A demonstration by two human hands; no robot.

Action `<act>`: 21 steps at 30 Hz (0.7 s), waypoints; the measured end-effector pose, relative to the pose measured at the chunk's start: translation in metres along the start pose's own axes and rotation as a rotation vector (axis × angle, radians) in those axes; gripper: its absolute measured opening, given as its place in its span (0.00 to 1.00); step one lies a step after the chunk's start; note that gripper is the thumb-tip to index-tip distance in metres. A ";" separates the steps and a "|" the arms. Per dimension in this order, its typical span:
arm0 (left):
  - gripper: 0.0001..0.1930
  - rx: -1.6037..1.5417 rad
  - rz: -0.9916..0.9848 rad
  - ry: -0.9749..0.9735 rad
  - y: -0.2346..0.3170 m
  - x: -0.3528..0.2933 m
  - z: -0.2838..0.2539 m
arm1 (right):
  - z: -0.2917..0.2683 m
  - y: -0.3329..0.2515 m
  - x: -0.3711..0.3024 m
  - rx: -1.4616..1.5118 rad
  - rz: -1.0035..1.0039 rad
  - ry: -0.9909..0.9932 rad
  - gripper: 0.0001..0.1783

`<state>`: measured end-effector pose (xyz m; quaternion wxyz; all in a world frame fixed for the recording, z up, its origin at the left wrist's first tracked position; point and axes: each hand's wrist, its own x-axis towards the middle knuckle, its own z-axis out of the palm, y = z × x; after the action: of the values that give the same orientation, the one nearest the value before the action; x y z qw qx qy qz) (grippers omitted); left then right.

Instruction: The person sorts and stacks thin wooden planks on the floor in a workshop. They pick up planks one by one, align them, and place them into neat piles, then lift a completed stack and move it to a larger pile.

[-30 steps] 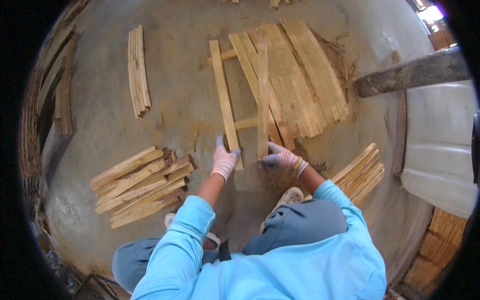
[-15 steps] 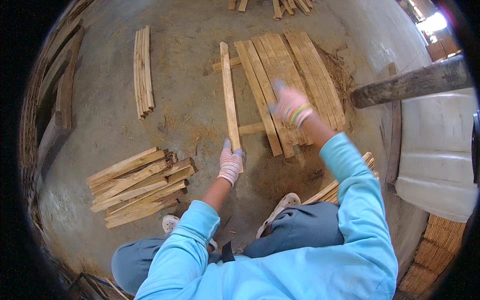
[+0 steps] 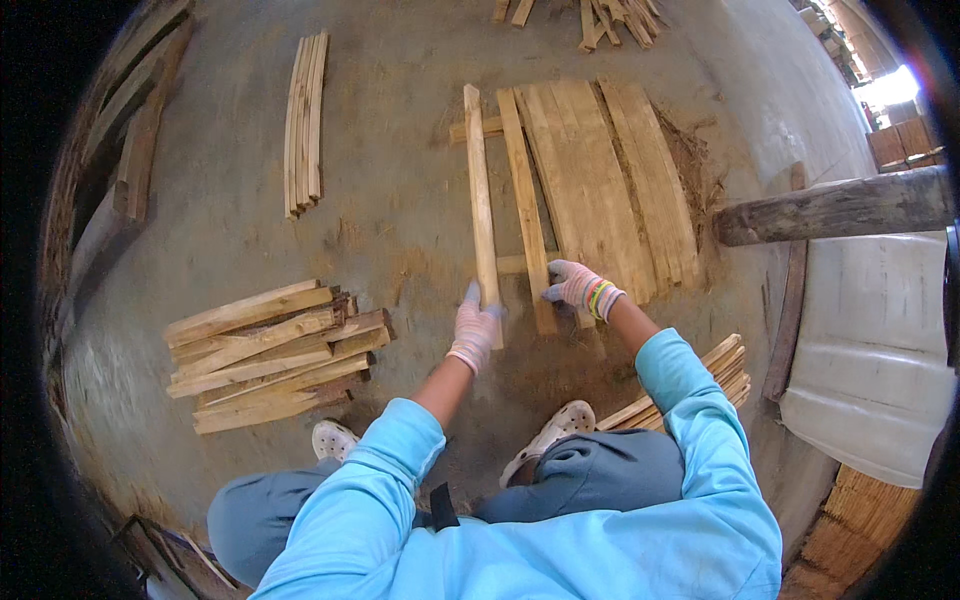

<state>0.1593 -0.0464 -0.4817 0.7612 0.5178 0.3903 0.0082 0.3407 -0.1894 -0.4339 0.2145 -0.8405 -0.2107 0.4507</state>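
Note:
My left hand (image 3: pixel 474 330), in a pale striped glove with grey fingertips, is closed round the near end of a narrow wooden strip (image 3: pixel 480 190) pointing away from me. My right hand (image 3: pixel 587 290), gloved alike with a coloured wristband, has its fingers bent at the right edge of a second wooden strip (image 3: pixel 526 200), near its near end; its grip is partly hidden. Right of this strip lies a row of wooden boards (image 3: pixel 590 180), side by side. Two crosspieces show at the left, a far one (image 3: pixel 477 130) and a near one (image 3: pixel 512 264), under the strips.
A heap of short wood pieces (image 3: pixel 270 350) lies at my left. Several thin strips (image 3: pixel 305 125) lie farther off. More strips (image 3: pixel 725 375) are beside my right knee. A dark round beam (image 3: pixel 835 205) and a white container (image 3: pixel 865 350) stand at the right. Scraps (image 3: pixel 620 20) lie beyond the boards.
My right hand has come down and nearer from above the boards to the second strip. That strip's near end has swung left, leaving a gap beside the boards. My left hand stays on its strip.

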 end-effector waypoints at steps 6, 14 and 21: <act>0.37 0.141 0.074 -0.002 0.002 -0.009 -0.002 | 0.021 0.020 0.009 0.326 -0.077 -0.128 0.29; 0.42 0.251 0.197 -0.129 0.004 -0.014 0.011 | 0.034 -0.022 -0.012 -0.226 -0.388 0.040 0.20; 0.42 -0.122 -0.013 -0.271 -0.006 0.008 -0.013 | -0.013 -0.023 -0.024 -0.743 0.188 0.449 0.37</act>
<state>0.1544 -0.0361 -0.4930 0.8371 0.4645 0.2858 -0.0429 0.3354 -0.1858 -0.3984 -0.1038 -0.9531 -0.2293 0.1683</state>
